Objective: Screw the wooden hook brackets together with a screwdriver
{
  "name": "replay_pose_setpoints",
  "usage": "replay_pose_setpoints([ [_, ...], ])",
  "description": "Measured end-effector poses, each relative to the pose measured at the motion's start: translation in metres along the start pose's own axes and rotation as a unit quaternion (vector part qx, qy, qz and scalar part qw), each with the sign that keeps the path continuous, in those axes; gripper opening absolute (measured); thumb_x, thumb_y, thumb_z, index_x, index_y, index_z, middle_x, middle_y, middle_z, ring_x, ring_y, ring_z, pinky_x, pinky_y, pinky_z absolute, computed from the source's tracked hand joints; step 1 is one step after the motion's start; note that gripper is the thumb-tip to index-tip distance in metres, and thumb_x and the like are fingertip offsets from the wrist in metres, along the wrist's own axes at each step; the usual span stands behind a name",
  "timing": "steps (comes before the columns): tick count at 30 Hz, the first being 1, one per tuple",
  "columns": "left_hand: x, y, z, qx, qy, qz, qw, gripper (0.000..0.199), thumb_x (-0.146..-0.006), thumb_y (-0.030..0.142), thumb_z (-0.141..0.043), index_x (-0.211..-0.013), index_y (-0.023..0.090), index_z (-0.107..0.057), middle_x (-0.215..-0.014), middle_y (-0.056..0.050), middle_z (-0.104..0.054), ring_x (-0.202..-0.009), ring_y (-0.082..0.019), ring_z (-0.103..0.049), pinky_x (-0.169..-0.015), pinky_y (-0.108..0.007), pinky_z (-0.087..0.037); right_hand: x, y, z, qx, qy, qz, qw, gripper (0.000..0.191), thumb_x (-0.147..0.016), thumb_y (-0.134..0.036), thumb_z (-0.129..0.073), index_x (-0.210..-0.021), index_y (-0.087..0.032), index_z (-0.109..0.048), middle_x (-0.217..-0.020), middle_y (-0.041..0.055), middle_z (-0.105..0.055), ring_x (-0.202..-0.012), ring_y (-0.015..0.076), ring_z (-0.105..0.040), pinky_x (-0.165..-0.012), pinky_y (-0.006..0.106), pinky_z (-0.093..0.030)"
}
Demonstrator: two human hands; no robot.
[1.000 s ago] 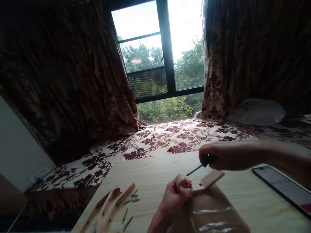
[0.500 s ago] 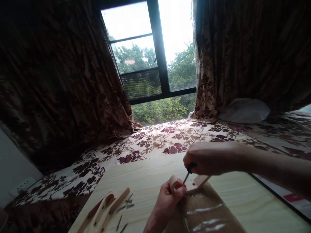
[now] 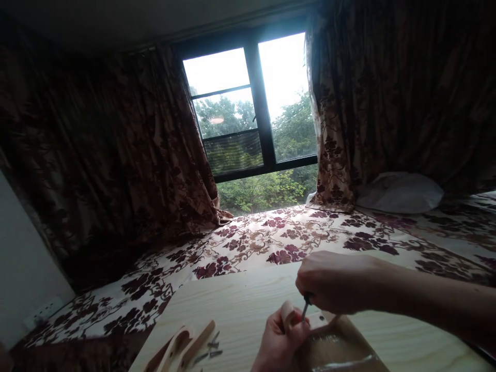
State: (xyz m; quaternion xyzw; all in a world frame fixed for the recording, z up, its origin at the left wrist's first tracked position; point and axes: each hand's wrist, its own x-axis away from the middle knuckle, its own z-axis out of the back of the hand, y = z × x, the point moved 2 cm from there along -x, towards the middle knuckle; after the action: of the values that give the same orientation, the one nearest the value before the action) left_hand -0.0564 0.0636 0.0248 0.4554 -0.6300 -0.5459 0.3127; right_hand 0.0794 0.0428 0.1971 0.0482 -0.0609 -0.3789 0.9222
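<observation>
The right hand, its fingers curled closed around the dark handle of a screwdriver with a thin metal shaft, had come down since the first frame, when the tip stood apart from the work; the tip now met the left fingertips. The left hand pinched a pale, curved wooden piece at its hooked end, over a brown, plastic-wrapped block. Similar wooden pieces and grey screws lay near one another on the pale wooden board.
</observation>
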Motion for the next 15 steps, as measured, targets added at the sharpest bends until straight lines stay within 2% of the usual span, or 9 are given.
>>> replay_pose_setpoints([
  [5,0.000,0.001,-0.002,0.026,0.009,0.012,1.000,0.049,-0.051,0.054,-0.083,-0.066,0.015,-0.056,-0.064,0.002,-0.051,-0.059,-0.008,-0.037,-0.059,-0.023,-0.027,-0.004,-0.002,0.000,0.020,0.001,0.009,1.000,0.022,-0.067,-0.008,-0.056,-0.075,-0.013,-0.076,-0.062,0.0100,-0.071,-0.044,0.0114,-0.046,-0.040,0.024,-0.021],
  [11,0.002,-0.002,-0.002,0.036,0.010,0.004,0.999,0.045,-0.054,0.047,-0.084,-0.066,0.016,-0.054,-0.067,0.000,-0.054,-0.062,-0.008,-0.040,-0.062,-0.023,-0.029,-0.005,-0.005,0.003,0.047,-0.008,0.025,0.999,0.020,-0.066,-0.005,-0.058,-0.072,-0.013,-0.075,-0.057,0.0072,-0.068,-0.040,0.0099,-0.039,-0.039,0.024,-0.021],
  [15,0.001,-0.007,-0.001,0.043,-0.001,0.000,0.999,0.048,-0.056,0.050,-0.083,-0.065,0.017,-0.048,-0.067,0.001,-0.050,-0.062,-0.008,-0.037,-0.063,-0.024,-0.030,-0.010,-0.016,0.004,0.067,-0.009,0.052,0.996,0.014,-0.067,-0.005,-0.061,-0.070,-0.012,-0.073,-0.060,0.0072,-0.068,-0.045,0.0109,-0.044,-0.042,0.025,-0.023],
])
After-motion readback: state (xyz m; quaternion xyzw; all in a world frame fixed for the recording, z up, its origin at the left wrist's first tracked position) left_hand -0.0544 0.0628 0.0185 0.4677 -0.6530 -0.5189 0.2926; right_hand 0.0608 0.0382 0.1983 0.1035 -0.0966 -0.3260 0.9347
